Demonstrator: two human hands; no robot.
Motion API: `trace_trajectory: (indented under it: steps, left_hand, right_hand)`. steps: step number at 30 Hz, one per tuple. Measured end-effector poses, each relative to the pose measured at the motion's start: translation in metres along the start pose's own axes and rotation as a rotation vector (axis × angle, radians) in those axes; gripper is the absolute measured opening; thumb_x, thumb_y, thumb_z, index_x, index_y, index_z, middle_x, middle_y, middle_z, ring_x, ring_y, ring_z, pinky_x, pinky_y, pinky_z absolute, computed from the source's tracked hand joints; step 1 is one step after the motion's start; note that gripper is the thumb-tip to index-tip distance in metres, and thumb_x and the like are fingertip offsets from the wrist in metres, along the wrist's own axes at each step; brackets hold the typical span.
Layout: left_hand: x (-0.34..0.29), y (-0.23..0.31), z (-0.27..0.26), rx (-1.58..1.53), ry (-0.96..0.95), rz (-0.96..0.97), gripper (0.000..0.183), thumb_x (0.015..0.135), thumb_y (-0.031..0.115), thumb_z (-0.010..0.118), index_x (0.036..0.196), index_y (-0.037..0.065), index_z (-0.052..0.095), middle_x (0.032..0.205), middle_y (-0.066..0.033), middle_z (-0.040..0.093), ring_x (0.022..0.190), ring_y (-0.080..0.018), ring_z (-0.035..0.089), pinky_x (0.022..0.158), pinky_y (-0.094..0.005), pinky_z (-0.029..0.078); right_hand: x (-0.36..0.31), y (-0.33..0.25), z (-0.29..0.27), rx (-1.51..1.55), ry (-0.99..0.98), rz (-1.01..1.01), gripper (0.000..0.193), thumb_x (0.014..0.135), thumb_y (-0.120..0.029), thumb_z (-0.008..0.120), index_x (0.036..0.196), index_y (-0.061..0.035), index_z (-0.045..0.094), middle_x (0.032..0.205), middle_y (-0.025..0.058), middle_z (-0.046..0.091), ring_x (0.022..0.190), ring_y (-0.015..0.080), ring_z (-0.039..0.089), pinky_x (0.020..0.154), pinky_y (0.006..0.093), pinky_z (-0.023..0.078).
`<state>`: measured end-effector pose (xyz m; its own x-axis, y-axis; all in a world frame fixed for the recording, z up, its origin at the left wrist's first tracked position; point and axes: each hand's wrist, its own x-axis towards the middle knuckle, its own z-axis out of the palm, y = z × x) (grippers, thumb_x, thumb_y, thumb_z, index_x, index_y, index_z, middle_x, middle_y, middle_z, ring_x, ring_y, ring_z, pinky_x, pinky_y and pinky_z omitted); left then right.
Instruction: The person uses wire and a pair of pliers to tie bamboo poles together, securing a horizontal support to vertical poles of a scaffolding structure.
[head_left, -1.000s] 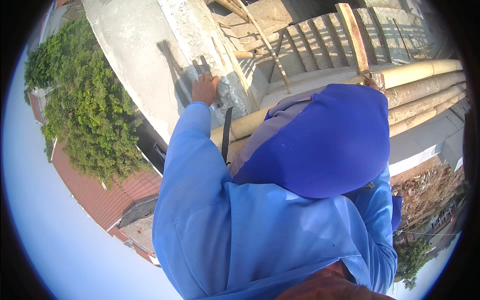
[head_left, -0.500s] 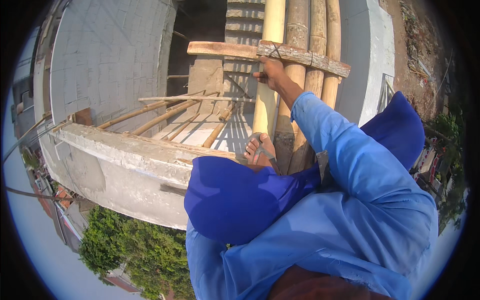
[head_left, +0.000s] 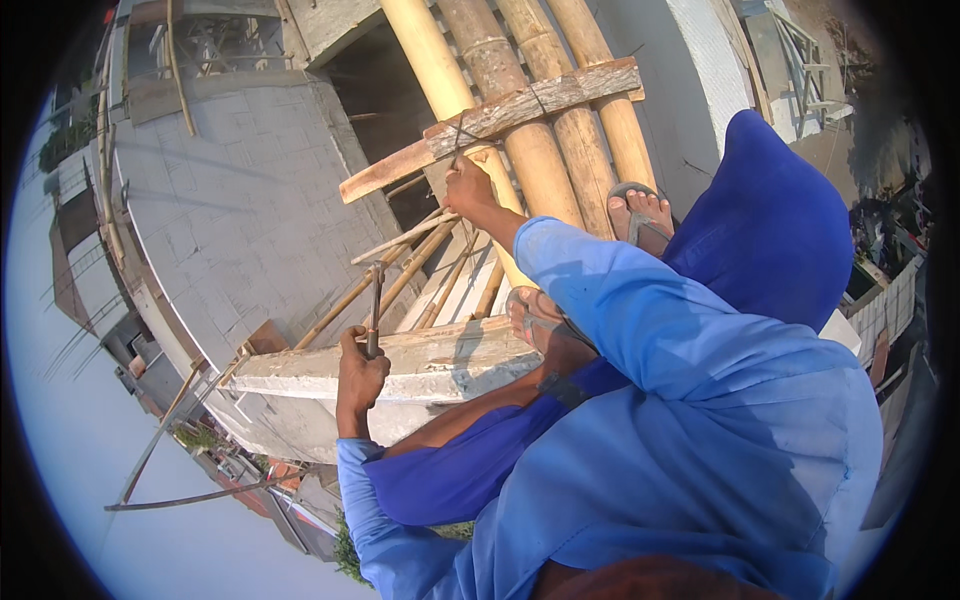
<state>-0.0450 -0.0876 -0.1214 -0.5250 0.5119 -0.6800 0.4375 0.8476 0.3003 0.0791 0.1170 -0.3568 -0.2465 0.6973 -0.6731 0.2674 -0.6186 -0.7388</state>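
My left hand [head_left: 362, 382] is closed around the handle of a hammer [head_left: 376, 312], held upright above the concrete ledge. My right hand [head_left: 472, 192] is at the lower edge of a rough wooden plank [head_left: 530, 108], its fingers bent together just below a dark tie [head_left: 460, 130]. What those fingers pinch is too small to make out. Lying across several thick bamboo poles [head_left: 545, 165], the plank overlaps a second, smoother board [head_left: 385, 172] at its left end. The leftmost pole [head_left: 425, 55] is paler than the others.
My sandalled feet [head_left: 645, 215] rest on the bamboo. A concrete ledge [head_left: 300, 370] runs along the near left, with thinner bamboo sticks [head_left: 350, 300] leaning beyond it. A grey block wall [head_left: 240, 200] stands at left. Under the boards is a dark opening [head_left: 375, 95]; treetops and roofs lie far below.
My left hand has come into view from behind my knee, holding the hammer. The view has turned, tilting the plank and poles. My right hand stays by the tie; my second foot now shows.
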Motion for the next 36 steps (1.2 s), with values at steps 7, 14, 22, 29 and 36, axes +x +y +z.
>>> trace_trajectory:
  steps: [7, 14, 22, 29, 36]
  left_hand:
    - [0.062, 0.078, -0.001, 0.792, 0.007, 0.237, 0.019, 0.077, 0.010, 0.053, 0.091, -0.002, 0.058, 0.085, -0.0260, 0.058, 0.081, -0.0431, 0.058, 0.072, -0.0477, 0.047]
    - [0.109, 0.140, 0.068, 0.793, 0.019, 0.091, 0.032, 0.081, 0.020, 0.050, 0.101, -0.005, 0.057, 0.112, -0.0246, 0.050, 0.110, -0.0424, 0.047, 0.086, -0.0586, 0.039]
    - [0.105, 0.174, 0.101, 0.812, -0.048, -0.016, 0.042, 0.081, 0.021, 0.049, 0.110, -0.009, 0.053, 0.118, -0.0277, 0.046, 0.114, -0.0440, 0.044, 0.089, -0.0646, 0.034]
    - [0.100, 0.189, 0.102, 0.918, 0.038, 0.036, 0.041, 0.084, 0.021, 0.046, 0.108, -0.010, 0.056, 0.115, -0.0289, 0.048, 0.103, -0.0438, 0.047, 0.082, -0.0693, 0.036]
    - [0.108, 0.201, 0.102, 0.972, -0.034, 0.120, 0.038, 0.084, 0.022, 0.047, 0.101, -0.008, 0.061, 0.102, -0.0263, 0.058, 0.100, -0.0401, 0.055, 0.081, -0.0580, 0.045]
  right_hand:
    - [-0.009, -0.003, -0.009, -0.236, 0.135, -0.145, 0.019, 0.084, -0.015, 0.053, 0.096, -0.0012, 0.056, 0.090, 0.0248, 0.062, 0.088, 0.0420, 0.060, 0.078, 0.0474, 0.047]
    - [-0.019, -0.014, -0.001, -0.102, 0.150, 0.056, 0.023, 0.085, -0.017, 0.053, 0.100, -0.0012, 0.060, 0.096, 0.0234, 0.063, 0.094, 0.0376, 0.060, 0.082, 0.0434, 0.047]
    - [-0.020, -0.005, -0.007, -0.111, 0.169, 0.039, 0.022, 0.084, -0.018, 0.053, 0.096, -0.0019, 0.060, 0.093, 0.0246, 0.063, 0.092, 0.0402, 0.060, 0.081, 0.0451, 0.047]
    - [-0.026, -0.012, -0.026, -0.116, 0.102, 0.000, 0.024, 0.085, -0.021, 0.050, 0.097, -0.0020, 0.059, 0.091, 0.0252, 0.063, 0.090, 0.0405, 0.060, 0.080, 0.0454, 0.046]
    - [-0.020, -0.005, -0.013, -0.063, 0.131, 0.014, 0.025, 0.083, -0.024, 0.051, 0.090, -0.0020, 0.060, 0.091, 0.0277, 0.061, 0.088, 0.0438, 0.058, 0.078, 0.0460, 0.045]
